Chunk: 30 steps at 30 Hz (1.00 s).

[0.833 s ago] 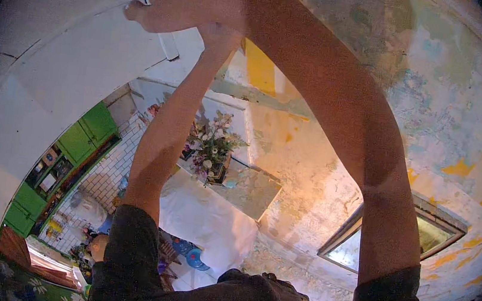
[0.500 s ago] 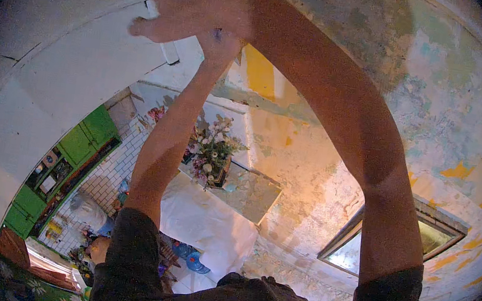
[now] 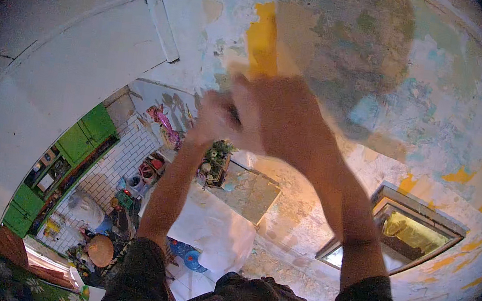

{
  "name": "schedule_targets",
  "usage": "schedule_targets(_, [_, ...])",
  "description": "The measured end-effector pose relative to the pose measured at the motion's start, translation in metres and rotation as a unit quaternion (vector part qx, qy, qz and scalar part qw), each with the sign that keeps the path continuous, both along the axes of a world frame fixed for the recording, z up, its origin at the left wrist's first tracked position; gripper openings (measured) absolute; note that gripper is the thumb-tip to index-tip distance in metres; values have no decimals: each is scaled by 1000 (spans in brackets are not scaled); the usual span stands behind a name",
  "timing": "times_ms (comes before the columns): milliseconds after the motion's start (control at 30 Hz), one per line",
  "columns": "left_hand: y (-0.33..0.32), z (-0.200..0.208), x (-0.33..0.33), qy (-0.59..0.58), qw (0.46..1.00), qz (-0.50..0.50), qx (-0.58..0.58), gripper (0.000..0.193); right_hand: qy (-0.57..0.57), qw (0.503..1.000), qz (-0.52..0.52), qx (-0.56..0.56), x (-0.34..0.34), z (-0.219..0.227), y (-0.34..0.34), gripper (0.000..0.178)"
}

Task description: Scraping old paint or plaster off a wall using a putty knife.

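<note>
My two hands are close together in front of the upper wall, both blurred by motion. My left hand is closed, its fingers bent against my right hand. The right hand is closed too, knuckles toward the wall. A small dark spot shows between them; whatever they hold is hidden. Just beyond the hands is the wall, with peeling white, grey and pale-blue paint. A bright yellow patch shows on it directly above my right hand. A dark shadow falls across the wall to the right of that patch.
Below my hands, flowers stand beside a flat panel. White cloth covers something lower down. Green cabinets and white tiles are at the left. A framed opening lies near my right forearm. Pink wrapped flowers hang left.
Both hands have come down from the top of the view and moved right, staying together. More of the yellow patch and the upper wall is uncovered.
</note>
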State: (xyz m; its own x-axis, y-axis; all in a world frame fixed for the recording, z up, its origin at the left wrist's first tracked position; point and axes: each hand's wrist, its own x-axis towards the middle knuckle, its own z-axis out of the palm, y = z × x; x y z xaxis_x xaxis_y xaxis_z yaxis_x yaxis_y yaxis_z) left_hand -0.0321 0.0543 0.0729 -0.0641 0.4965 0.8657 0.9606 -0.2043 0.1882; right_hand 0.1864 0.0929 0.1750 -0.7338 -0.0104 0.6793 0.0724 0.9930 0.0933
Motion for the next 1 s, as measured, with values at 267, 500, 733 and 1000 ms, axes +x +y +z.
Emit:
schedule_targets(267, [-1, -61, 80, 252, 899, -23, -357, 34, -173, 920, -46, -348, 48, -157, 18, 42])
schedule_targets(500, [-22, -114, 95, 170, 966, -111, -159, 49, -74, 799, -16, -597, 81, -258, 26, 25])
schedule_targets(733, [-28, -176, 138, -426, 904, -5, 39, 54, 6, 717, 96, -691, 93, -289, -2, 22])
schedule_targets(1000, [-39, -182, 157, -689, 686, -202, 120, 73, 22, 698, 151, -700, 83, -298, -15, 29])
